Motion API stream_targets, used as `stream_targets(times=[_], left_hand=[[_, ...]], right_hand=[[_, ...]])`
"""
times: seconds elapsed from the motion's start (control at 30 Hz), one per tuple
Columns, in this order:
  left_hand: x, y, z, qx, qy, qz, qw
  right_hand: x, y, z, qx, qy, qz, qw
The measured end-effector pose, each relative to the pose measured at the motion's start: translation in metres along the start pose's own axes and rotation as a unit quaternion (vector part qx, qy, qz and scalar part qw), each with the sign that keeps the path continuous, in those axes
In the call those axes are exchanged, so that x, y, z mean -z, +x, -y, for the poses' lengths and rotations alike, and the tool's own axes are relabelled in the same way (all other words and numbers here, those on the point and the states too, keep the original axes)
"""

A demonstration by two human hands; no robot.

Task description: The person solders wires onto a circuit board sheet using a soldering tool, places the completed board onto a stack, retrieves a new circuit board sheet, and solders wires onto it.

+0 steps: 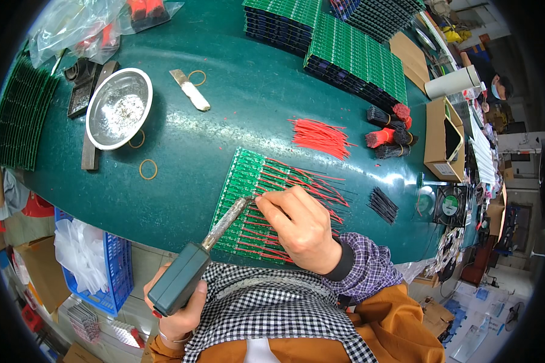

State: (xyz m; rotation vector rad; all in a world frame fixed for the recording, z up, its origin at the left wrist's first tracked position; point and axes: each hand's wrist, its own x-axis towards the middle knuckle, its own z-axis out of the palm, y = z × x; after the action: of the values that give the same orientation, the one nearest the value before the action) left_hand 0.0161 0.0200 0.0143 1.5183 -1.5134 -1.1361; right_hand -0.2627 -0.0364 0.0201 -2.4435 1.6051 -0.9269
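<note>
My left hand [184,317] is wrapped round the dark green body of a soldering gun [180,279]. Its long metal shaft reaches up and right, and the tip meets a green circuit board panel [235,181] near the table's front edge. Right at that tip, my right hand [303,230] is closed in a pinch on a thin wire, mostly hidden by the fingers. Rows of red wires [306,181] run off the panel to the right, with some black ones among them. Beyond the panel lies a loose pile of red wires [321,138]; a smaller pile of black wires [383,204] is to the right.
A white-rimmed bowl [148,91] and a white-wrapped blade [194,95] lie at the left, near rubber bands [148,169]. Stacked circuit boards [357,57] stand at the back. Bundled wires [381,138], a cardboard box [437,142] and a fan [451,204] are at the right.
</note>
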Motion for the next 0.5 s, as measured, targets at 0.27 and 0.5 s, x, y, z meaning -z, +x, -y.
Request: stream_targets(times=[0.27,0.5], left_hand=[[0.006,-0.012,0.009,0.043,-0.019,-0.006,0.999],[0.005,-0.015,0.011,0.038,-0.026,-0.026,0.999]], right_hand=[[-0.001,0.000,0.000,-0.001,-0.003,0.001,1.000],[-0.002,-0.001,-0.001,0.011,-0.014,-0.002,1.000]])
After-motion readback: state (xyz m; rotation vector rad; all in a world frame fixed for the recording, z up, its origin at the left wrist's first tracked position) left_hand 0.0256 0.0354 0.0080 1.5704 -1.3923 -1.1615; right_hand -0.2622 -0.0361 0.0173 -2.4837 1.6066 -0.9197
